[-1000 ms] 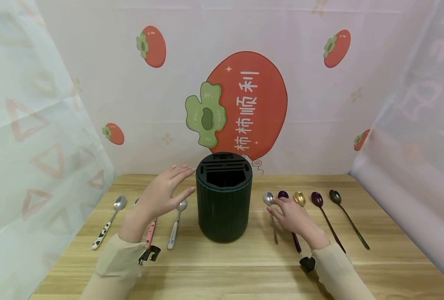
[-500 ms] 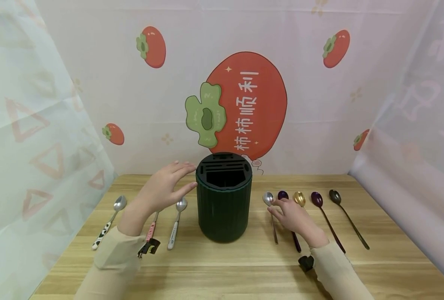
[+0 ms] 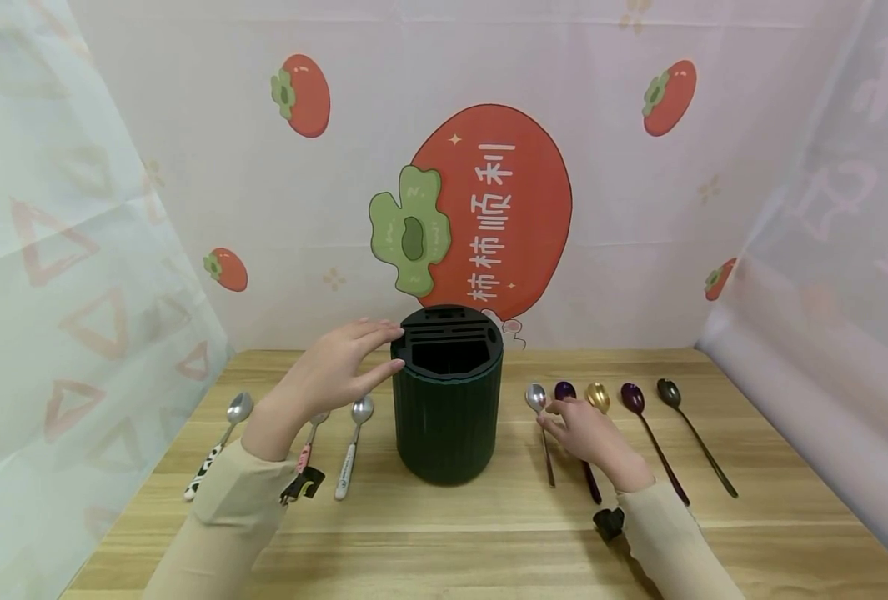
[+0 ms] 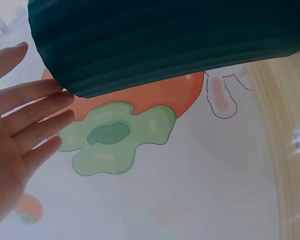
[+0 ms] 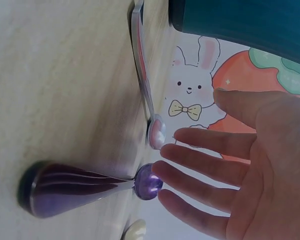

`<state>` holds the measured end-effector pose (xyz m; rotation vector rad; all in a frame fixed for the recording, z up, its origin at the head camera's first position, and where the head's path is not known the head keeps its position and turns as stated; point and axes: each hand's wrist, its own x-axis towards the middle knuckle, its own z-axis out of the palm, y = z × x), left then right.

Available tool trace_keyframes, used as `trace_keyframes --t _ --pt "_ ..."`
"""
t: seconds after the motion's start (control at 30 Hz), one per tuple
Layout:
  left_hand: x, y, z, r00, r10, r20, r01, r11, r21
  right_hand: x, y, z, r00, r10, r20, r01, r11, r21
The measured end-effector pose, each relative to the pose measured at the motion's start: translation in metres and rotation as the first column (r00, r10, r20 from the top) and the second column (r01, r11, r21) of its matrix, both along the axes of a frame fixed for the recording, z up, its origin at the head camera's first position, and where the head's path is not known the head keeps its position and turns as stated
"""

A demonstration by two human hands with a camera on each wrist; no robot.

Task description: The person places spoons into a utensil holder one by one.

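A dark green ribbed cylindrical holder (image 3: 447, 433) with a black slotted top (image 3: 451, 321) stands upright at the table's middle. My left hand (image 3: 338, 367) is at its upper left rim, fingers extended and thumb apart; in the left wrist view the fingertips (image 4: 65, 100) lie at the edge of the holder (image 4: 165, 45), and contact cannot be told for sure. Over the right-hand spoons hovers my right hand (image 3: 586, 429), holding nothing, its fingers relaxed. Nearest to it are a silver spoon (image 3: 537, 397) and a purple spoon (image 5: 148, 182); the hand partly hides the purple one in the head view.
Left of the holder lie a cow-print-handled spoon (image 3: 239, 407), a pink-handled spoon (image 3: 304, 457) and a white-handled spoon (image 3: 363, 408). To the right are a gold spoon (image 3: 598, 396), a dark purple spoon (image 3: 634, 398) and a black spoon (image 3: 669, 392). A printed cloth (image 3: 601, 292) backs the wooden table (image 3: 444, 550).
My left hand has moved slightly right, its fingertips now over the holder's rim, and more of the pink-handled spoon's bowl shows. The right hand has stayed nearly still above the spoons.
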<state>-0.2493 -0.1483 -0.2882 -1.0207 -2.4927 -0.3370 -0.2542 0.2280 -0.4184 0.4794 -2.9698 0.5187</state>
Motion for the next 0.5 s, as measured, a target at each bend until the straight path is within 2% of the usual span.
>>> trace_keyframes --t 0.17,0.5 --pt "-0.0001 0.0028 0.0038 1.0 -0.011 0.001 0.011 1.0 -0.007 -0.0003 -0.001 0.0009 1.0 -0.011 0.026 0.011 1.0 -0.011" --pt "-0.0023 0.0079 0.0106 0.999 -0.022 0.048 0.025 0.999 -0.047 -0.004 -0.0043 -0.0006 0.997 -0.037 0.074 0.038 0.999 -0.014"
